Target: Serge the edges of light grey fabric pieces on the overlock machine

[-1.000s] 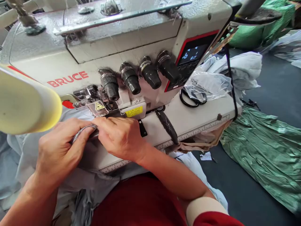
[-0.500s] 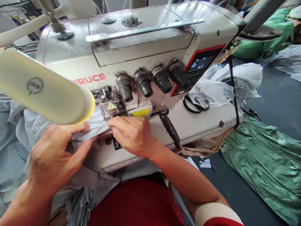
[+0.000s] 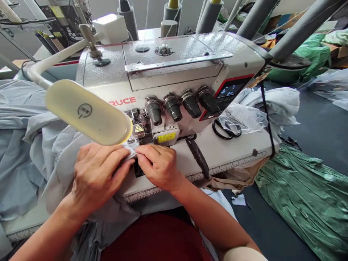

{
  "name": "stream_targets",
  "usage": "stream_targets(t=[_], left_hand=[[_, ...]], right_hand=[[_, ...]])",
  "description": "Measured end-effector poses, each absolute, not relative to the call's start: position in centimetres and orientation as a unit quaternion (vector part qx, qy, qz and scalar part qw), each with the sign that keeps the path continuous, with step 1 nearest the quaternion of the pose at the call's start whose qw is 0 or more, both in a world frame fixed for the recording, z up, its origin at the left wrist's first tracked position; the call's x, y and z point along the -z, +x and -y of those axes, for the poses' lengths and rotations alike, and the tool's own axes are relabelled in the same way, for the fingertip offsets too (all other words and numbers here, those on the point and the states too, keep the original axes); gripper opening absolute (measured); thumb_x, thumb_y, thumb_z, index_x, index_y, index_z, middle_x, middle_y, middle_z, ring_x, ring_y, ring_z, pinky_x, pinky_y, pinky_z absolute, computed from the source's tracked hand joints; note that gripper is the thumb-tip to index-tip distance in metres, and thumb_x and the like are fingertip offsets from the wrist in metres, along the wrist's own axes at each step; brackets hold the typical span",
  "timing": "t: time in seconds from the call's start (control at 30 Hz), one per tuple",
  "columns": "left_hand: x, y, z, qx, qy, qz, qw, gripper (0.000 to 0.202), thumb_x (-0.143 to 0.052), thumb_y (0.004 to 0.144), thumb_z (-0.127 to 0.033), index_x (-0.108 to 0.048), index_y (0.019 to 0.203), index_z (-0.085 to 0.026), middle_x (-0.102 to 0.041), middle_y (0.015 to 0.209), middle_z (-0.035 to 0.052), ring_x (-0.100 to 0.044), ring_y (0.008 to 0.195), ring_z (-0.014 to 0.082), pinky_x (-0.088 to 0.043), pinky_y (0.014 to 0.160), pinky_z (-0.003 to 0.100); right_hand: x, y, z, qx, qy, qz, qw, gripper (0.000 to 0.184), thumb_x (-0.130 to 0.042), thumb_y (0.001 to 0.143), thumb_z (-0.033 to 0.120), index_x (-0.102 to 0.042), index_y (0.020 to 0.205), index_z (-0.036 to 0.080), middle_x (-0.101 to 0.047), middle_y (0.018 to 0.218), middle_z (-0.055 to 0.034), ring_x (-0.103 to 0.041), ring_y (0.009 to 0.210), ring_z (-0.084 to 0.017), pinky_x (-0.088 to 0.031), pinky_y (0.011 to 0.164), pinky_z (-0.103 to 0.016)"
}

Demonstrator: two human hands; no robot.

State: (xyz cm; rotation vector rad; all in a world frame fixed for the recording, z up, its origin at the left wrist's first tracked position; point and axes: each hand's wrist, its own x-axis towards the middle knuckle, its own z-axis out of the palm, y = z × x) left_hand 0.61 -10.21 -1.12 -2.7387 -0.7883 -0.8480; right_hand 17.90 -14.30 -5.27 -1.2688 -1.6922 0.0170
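Observation:
Light grey fabric (image 3: 129,152) lies at the needle area of a white overlock sewing machine (image 3: 174,78). My left hand (image 3: 99,174) is closed on the fabric's edge, thumb below and fingers on top. Just right of it, my right hand (image 3: 159,165) pinches the same edge between thumb and forefinger, close to the presser foot (image 3: 131,139). The rest of the cloth spreads left over the table and hangs down towards my lap. An oval lamp (image 3: 88,112) hangs over the left hand and hides part of the fabric and the needle area.
Black-handled scissors (image 3: 225,130) lie partly under a clear plastic bag (image 3: 244,117) right of the machine. A ruler strip (image 3: 223,167) runs along the table's front edge. Green sacking (image 3: 301,195) lies at right. Thread cones (image 3: 172,16) stand behind the machine.
The view has tilted up and shifted left, so more of the background shows. My left hand has moved closer to the right hand and lies flatter over the fabric, its thumb drawn in.

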Motion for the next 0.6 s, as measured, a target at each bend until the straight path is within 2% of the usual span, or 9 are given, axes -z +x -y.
stream_targets(t=[0.1, 0.2, 0.27, 0.37, 0.47, 0.53, 0.6], left_hand=[[0.3, 0.9, 10.2, 0.29, -0.915, 0.278, 0.045, 0.011, -0.061, 0.084, -0.015, -0.064, 0.093, -0.02, -0.068, 0.088, 0.0031, -0.062, 0.082, 0.0185, -0.041, 0.08, 0.035], [-0.6, 0.6, 10.3, 0.276, -0.884, 0.367, -0.087, 0.008, -0.057, 0.087, -0.021, -0.065, 0.088, -0.021, -0.066, 0.082, -0.0016, -0.06, 0.076, 0.0118, -0.043, 0.076, 0.026], [-1.1, 0.4, 10.4, 0.273, -0.845, 0.436, -0.144, 0.01, -0.056, 0.088, -0.026, -0.066, 0.086, -0.022, -0.064, 0.075, -0.0055, -0.057, 0.066, 0.0075, -0.043, 0.067, 0.02], [-1.5, 0.6, 10.4, 0.298, -0.82, 0.463, -0.154, 0.007, -0.061, 0.084, -0.026, -0.067, 0.082, -0.023, -0.063, 0.073, -0.0073, -0.054, 0.063, 0.0056, -0.043, 0.062, 0.017], [-1.5, 1.3, 10.6, 0.33, -0.813, 0.449, -0.17, 0.008, -0.06, 0.083, -0.023, -0.067, 0.083, -0.021, -0.066, 0.084, -0.0043, -0.059, 0.077, 0.0078, -0.045, 0.073, 0.017], [-1.3, 1.9, 10.7, 0.341, -0.804, 0.453, -0.18, 0.01, -0.058, 0.084, -0.021, -0.068, 0.085, -0.021, -0.067, 0.089, -0.0031, -0.06, 0.08, 0.0076, -0.046, 0.074, 0.016], [-1.1, 2.4, 10.8, 0.357, -0.794, 0.461, -0.174, 0.01, -0.058, 0.083, -0.021, -0.068, 0.083, -0.019, -0.067, 0.086, -0.0028, -0.059, 0.077, 0.0067, -0.045, 0.07, 0.015]], right_hand=[[5.5, 17.4, 14.8, -0.037, -0.523, 0.659, 0.539, 0.016, -0.049, 0.092, 0.015, -0.065, 0.092, 0.016, -0.069, 0.074, -0.0019, -0.063, 0.065, -0.013, -0.045, 0.065, -0.023], [5.8, 16.1, 16.0, -0.115, -0.526, 0.598, 0.594, 0.016, -0.052, 0.092, 0.017, -0.062, 0.104, 0.014, -0.068, 0.072, -0.0003, -0.062, 0.064, -0.012, -0.047, 0.065, -0.021], [6.0, 15.0, 17.0, -0.18, -0.519, 0.574, 0.607, 0.023, -0.051, 0.091, 0.017, -0.059, 0.111, 0.013, -0.066, 0.072, -0.0001, -0.062, 0.067, -0.012, -0.05, 0.066, -0.02], [5.8, 13.4, 18.1, -0.267, -0.498, 0.549, 0.615, 0.041, -0.051, 0.087, 0.014, -0.05, 0.127, 0.008, -0.069, 0.095, -0.007, -0.064, 0.083, -0.014, -0.053, 0.072, -0.02], [4.8, 12.7, 18.1, -0.364, -0.477, 0.54, 0.59, 0.056, -0.055, 0.084, 0.009, -0.039, 0.137, 0.008, -0.066, 0.112, -0.0097, -0.065, 0.093, -0.015, -0.054, 0.075, -0.02], [4.1, 12.6, 17.7, -0.427, -0.471, 0.549, 0.542, 0.053, -0.058, 0.083, 0.008, -0.043, 0.133, 0.015, -0.068, 0.108, -0.0047, -0.067, 0.088, -0.015, -0.054, 0.076, -0.021], [3.5, 12.7, 17.4, -0.472, -0.472, 0.551, 0.501, 0.042, -0.06, 0.083, 0.008, -0.051, 0.123, 0.021, -0.07, 0.102, 0.0001, -0.069, 0.085, -0.015, -0.054, 0.077, -0.022]])
